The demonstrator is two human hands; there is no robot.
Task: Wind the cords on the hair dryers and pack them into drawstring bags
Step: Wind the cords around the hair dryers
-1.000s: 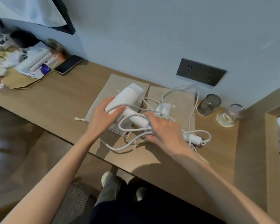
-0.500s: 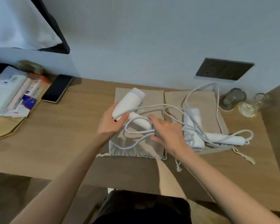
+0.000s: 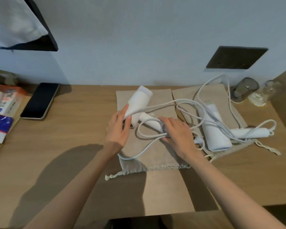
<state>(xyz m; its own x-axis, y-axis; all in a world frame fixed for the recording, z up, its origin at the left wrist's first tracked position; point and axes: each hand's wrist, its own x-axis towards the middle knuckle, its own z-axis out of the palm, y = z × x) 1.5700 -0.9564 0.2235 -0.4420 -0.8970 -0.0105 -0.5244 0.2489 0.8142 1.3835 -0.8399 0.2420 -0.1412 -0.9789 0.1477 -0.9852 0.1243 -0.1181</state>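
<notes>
A white hair dryer (image 3: 138,103) lies on a beige drawstring bag (image 3: 157,154) in the middle of the wooden desk. My left hand (image 3: 117,129) grips the rear end of its barrel, thumb on one side and fingers on the other. My right hand (image 3: 177,133) holds the end of its handle together with loops of its white cord (image 3: 149,144). A second white hair dryer (image 3: 216,134) rests on another beige bag (image 3: 188,95) to the right, its cord (image 3: 210,83) lying in loose tangled loops over it.
A black phone (image 3: 40,100) lies at the left, beside packets and papers (image 3: 2,111) at the desk's left edge. A dark tumbler (image 3: 243,89) and a clear glass (image 3: 264,95) stand at the back right. A dark socket panel (image 3: 234,57) is on the wall.
The view swung right and levelled. My hands stayed on the left dryer, and the cord loops by its handle have shifted slightly. The second dryer has come fully into view.
</notes>
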